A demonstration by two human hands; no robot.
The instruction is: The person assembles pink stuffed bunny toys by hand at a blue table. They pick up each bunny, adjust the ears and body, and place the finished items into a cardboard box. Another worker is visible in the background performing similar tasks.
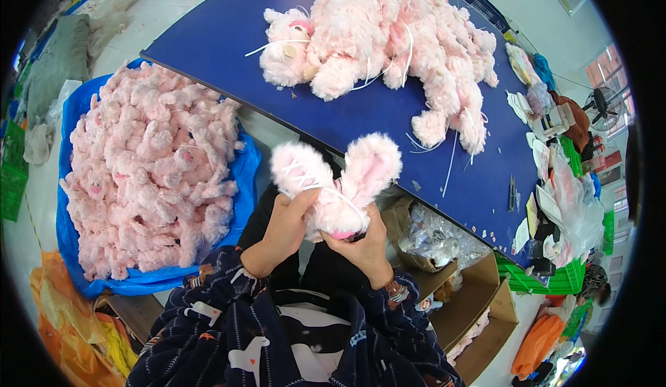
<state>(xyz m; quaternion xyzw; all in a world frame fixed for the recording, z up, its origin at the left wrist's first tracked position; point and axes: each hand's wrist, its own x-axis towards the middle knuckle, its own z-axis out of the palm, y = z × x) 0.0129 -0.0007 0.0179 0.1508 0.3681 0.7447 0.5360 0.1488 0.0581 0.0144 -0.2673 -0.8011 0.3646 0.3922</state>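
Observation:
A fluffy pink plush rabbit head point(321, 218) with two upright ears is held in front of my body, near the table's edge. My left hand point(283, 229) is closed on its left side, the thumb on the front below an ear laced with white cord in a criss-cross. On the other side my right hand point(365, 247) grips the lower part, close to a bright pink patch. The white cord also runs across the forehead. What lies under the fingers is hidden. A heap of pink plush toys point(388, 37) with loose white cords lies on the blue table point(215, 47).
At the left, a blue-lined container point(69, 252) is heaped with pink plush pieces point(152, 172). Thin metal tools point(512, 194) lie on the table's right part. Below it stand cardboard boxes point(496, 331) and a green crate point(555, 280). Plastic bags point(579, 213) crowd the right end.

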